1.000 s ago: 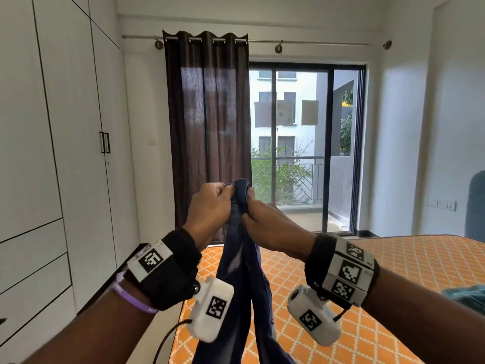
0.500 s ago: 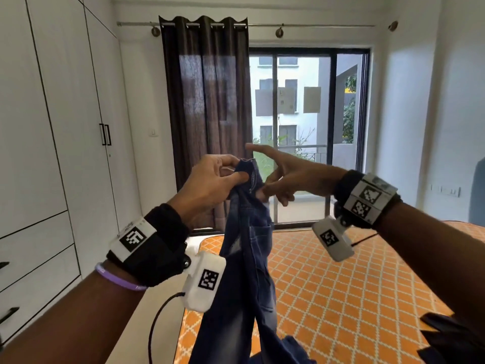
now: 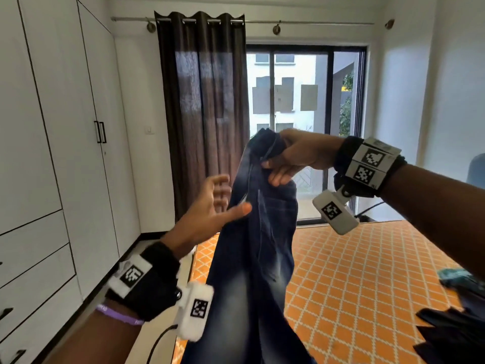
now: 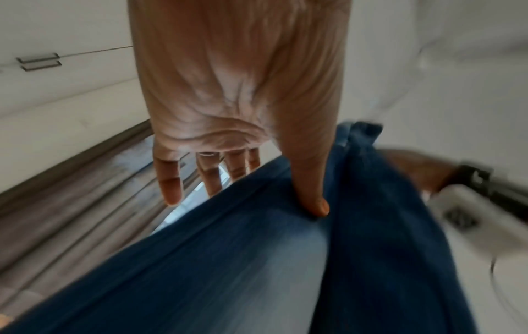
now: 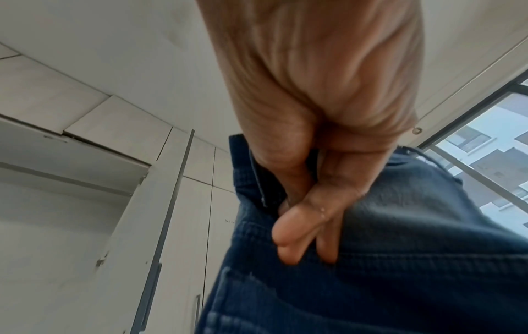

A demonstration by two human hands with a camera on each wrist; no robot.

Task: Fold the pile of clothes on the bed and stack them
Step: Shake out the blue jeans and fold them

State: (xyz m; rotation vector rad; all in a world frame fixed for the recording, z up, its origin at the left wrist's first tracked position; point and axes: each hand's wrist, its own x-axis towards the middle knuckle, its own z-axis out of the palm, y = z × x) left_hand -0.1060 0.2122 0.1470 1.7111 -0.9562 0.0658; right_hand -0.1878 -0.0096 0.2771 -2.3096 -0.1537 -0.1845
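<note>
- Our right hand (image 3: 291, 156) is raised in front of the window (image 3: 304, 127), fingers and thumb curled tight on the waistband end of the jeans (image 3: 259, 232); in the right wrist view the fingers (image 5: 300, 228) pinch a fold of denim (image 5: 371, 259) against the palm.
- Our left hand (image 3: 210, 208) sits lower, at about 8 o'clock from the right one, fingers spread and nearly straight. Only its thumb touches the cloth; in the left wrist view the thumb (image 4: 311, 192) presses into the jeans (image 4: 257, 259) while the other fingers stand clear past the fabric's edge.
- The two hands are apart, the right clamped on the jeans, the left open against them.
- The jeans hang in the air from the right hand, dropping toward 6 o'clock over the near edge of the bed (image 3: 367, 285).
- The bed has an orange sheet with a white lattice pattern. At 4 o'clock from the hands, on its right side, lie more clothes (image 3: 456, 319), dark and teal.
- At 11 o'clock a dark brown curtain (image 3: 202, 114) hangs beside the window, partly hidden by the jeans.
- At 9 o'clock stands a white wardrobe (image 3: 52, 153) with black handles.
</note>
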